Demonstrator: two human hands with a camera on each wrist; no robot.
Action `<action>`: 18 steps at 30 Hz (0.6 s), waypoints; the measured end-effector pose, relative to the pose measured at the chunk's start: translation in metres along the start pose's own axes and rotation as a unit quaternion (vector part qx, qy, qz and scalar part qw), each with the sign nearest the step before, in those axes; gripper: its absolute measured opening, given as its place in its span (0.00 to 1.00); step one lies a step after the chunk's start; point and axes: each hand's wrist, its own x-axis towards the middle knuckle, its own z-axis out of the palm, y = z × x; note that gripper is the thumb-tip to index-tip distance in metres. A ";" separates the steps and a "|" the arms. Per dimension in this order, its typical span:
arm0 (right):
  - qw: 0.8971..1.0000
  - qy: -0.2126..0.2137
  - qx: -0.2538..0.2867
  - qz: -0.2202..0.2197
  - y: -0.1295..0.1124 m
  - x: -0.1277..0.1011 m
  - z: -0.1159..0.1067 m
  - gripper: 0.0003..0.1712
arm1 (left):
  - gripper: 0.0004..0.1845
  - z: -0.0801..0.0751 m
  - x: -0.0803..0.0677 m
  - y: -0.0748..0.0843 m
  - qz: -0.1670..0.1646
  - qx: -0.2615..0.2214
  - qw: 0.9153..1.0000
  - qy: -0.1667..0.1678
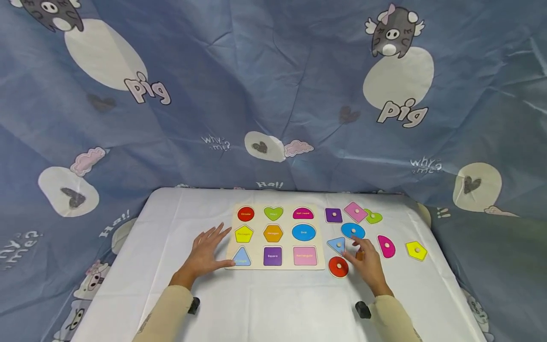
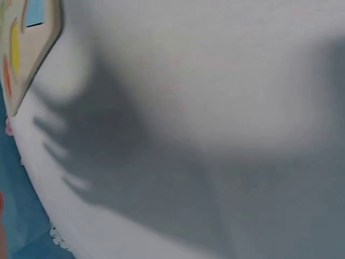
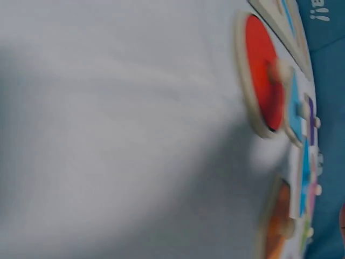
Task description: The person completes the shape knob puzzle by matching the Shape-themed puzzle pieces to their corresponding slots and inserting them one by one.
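Observation:
My left hand (image 1: 204, 256) is spread at the left side of the wooden shape board (image 1: 256, 244). Its thumb lies over the printed triangle at the lower left corner, and its fingertips are close to the board's left edge. To the right of the board, my right hand (image 1: 367, 266) hovers among loose knobbed pieces, thumb and index finger parted. Its fingertips are beside the blue triangle piece (image 1: 336, 244) and below the blue oval piece (image 1: 353, 231). An orange piece (image 3: 279, 221) lies under this hand, mostly hidden in the head view. The red circle piece (image 1: 338, 267) lies left of the hand.
A purple square (image 1: 333, 215), a pink rectangle (image 1: 355, 212) and a green heart (image 1: 373, 216) lie at the back right, the last two overlapping. A magenta half-round (image 1: 386, 247) and a yellow pentagon (image 1: 416, 251) lie further right. A patterned blue cloth (image 1: 273, 95) hangs behind the table.

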 end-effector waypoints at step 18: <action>0.997 -0.019 0.046 0.053 0.012 -0.029 0.030 0.25 | 0.60 0.031 0.002 -0.016 -0.035 0.031 0.997 -0.065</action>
